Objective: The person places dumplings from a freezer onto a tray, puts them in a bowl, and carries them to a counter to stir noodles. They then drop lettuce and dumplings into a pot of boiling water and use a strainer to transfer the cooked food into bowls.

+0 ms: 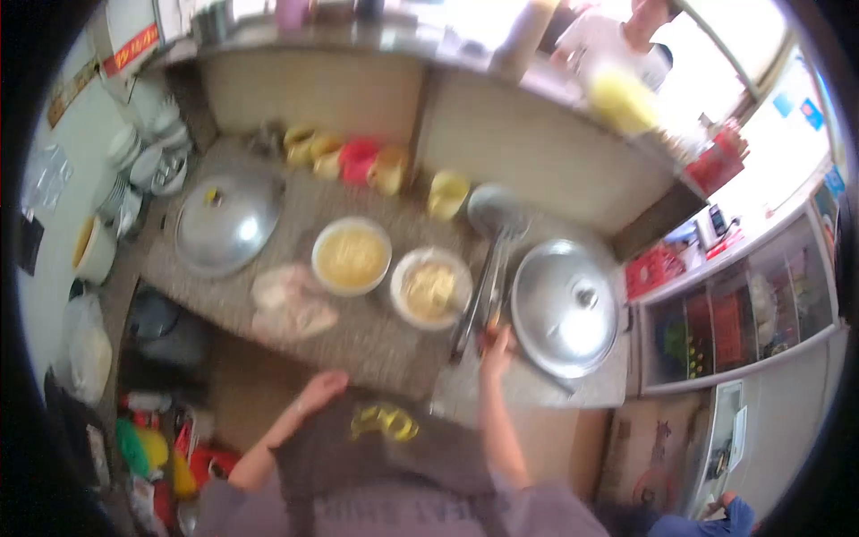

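Note:
My right hand (497, 351) is closed around the wooden end of a long-handled ladle (497, 286) lying on the counter. Beside it lies a second utensil with a dark handle (471, 313); their heads overlap at the far end. My left hand (324, 388), its fingers curled together, hovers by the counter's front edge before my dark apron (380, 438), holding nothing visible. Between the hands and the back wall stand two white bowls: one with pale yellow food (352, 258), the other with a lumpy pale food (431, 288). A crumpled plastic bag (291, 302) lies left of them.
Domed metal lids sit at the left (228, 222) and right (565, 309) of the counter. Yellow and red containers (361, 161) line the back. Stacked dishes (148, 161) stand far left. A person (617, 45) is beyond the raised ledge; a glass-fronted cabinet (743, 309) stands right.

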`<state>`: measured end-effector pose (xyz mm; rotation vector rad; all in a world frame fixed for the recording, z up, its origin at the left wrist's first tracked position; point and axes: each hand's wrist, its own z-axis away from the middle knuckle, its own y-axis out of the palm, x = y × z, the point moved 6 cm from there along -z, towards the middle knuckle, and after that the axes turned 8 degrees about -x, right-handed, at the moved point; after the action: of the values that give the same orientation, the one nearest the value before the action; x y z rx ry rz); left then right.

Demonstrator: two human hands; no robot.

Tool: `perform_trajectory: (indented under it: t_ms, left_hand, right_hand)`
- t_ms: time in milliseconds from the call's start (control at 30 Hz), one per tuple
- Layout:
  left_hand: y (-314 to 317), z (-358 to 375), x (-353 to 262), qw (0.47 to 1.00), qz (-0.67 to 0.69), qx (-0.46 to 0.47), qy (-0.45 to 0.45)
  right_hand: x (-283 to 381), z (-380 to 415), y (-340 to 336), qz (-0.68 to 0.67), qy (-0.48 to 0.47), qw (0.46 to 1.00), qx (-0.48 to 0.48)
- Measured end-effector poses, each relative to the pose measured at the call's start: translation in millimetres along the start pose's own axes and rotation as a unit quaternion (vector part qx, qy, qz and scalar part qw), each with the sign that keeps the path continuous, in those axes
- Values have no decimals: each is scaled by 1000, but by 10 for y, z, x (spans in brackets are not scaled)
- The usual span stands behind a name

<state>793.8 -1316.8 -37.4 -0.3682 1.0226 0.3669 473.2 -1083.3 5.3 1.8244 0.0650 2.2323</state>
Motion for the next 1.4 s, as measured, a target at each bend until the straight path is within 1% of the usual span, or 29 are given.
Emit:
perform_trajectory:
  t_ms: [33, 67, 100, 133, 167, 200, 267, 400, 467, 533, 600, 633, 667, 733, 767, 800, 833, 867, 933, 1000, 1067, 1100, 1133, 1200, 1233, 1267, 1300, 1333, 1400]
  left_hand:
    - [25, -92, 153, 1000, -1, 7, 6]
    - [28, -3, -4, 999, -13, -28, -15]
    - [34, -92, 242, 998, 44, -16, -37]
    - [57, -19, 33, 999, 48, -6, -20]
    - [52, 55, -127, 999, 30, -34, -26]
    - [54, 93, -190, 996, 34, -31, -71]
    - [71, 133, -276, 993, 34, -35, -107]
    - [98, -16, -23, 995, 67, -25, -67]
    - [137, -2, -2, 994, 84, -11, -75]
    - [127, -114, 71, 996, 66, 5, -53]
    - [108, -76, 91, 997, 3, -13, -81]
    - [126, -28, 57, 994, 25, -20, -104]
    - [121, -79, 168, 995, 24, -21, -99]
    - [101, -203, 479, 998, 9, -13, -65]
    - [181, -30, 204, 980, 155, 7, -125]
    - [170, -2, 149, 981, 153, 7, -122]
    - [162, -2, 109, 987, 121, 10, -108]
    - [148, 19, 82, 991, 89, 14, -96]
    - [130, 124, 21, 992, 77, 25, -95]
    - [115, 215, -7, 970, 184, -29, -153]
    - [48, -48, 522, 974, 186, 6, -130]
    - [31, -198, 657, 973, 197, 33, -112]
    - [20, -376, 647, 976, 186, 43, -107]
    - [44, -563, 533, 983, 150, 53, -87]
    - [63, -625, 487, 986, 135, 56, -77]
    - [79, -683, 432, 989, 120, 57, -68]
    - [90, -736, 381, 991, 105, 58, -58]
    - [86, -777, 324, 993, 90, 58, -49]
    - [84, -874, 198, 996, 61, 58, -28]
  right_hand:
    - [-84, 38, 5, -13, 32, 998, -50]
    - [-260, 15, -9, -72, 89, 992, -50]
    - [-547, -79, -19, -179, 113, 977, -9]
    - [-543, -7, 24, -261, 147, 954, 0]
    - [-527, 45, 6, -253, 162, 953, -32]
    - [-524, 66, 6, -269, 177, 945, -49]
    - [-518, 19, 13, -312, 181, 932, -28]
    - [7, 61, 96, -315, 133, 940, 1]
    - [301, 100, 105, -261, 142, 955, -4]
    - [571, 145, 161, -278, 115, 954, -19]
    - [702, 93, 153, -282, 82, 956, 1]
    - [879, 176, 179, -246, 59, 967, -14]
    - [863, 135, 182, -250, 56, 967, -12]
    - [862, 43, 199, -188, -16, 981, 35]
    - [945, 90, 243, -193, -18, 980, 36]
    - [1123, 190, 312, -72, -116, 987, 82]
    - [1249, 274, 390, 53, -210, 968, 125]
    - [1221, 225, 377, 51, -210, 969, 123]
    - [1199, 242, 492, 242, -383, 875, 172]
    - [1099, 210, 459, 245, -371, 880, 167]
    - [874, 133, 388, 358, -458, 789, 200]
    - [869, 175, 288, 266, -335, 885, 184]
    - [711, 108, 222, 300, -381, 858, 167]
    - [414, 1, 110, 253, -304, 907, 143]
    - [245, -50, 61, 246, -203, 940, 123]
    - [223, -27, 91, 244, -204, 941, 116]
    - [149, -13, 57, 120, -109, 984, 77]
    - [65, 38, 33, -9, -11, 999, 38]
    - [15, 105, 35, -46, 9, 999, 10]
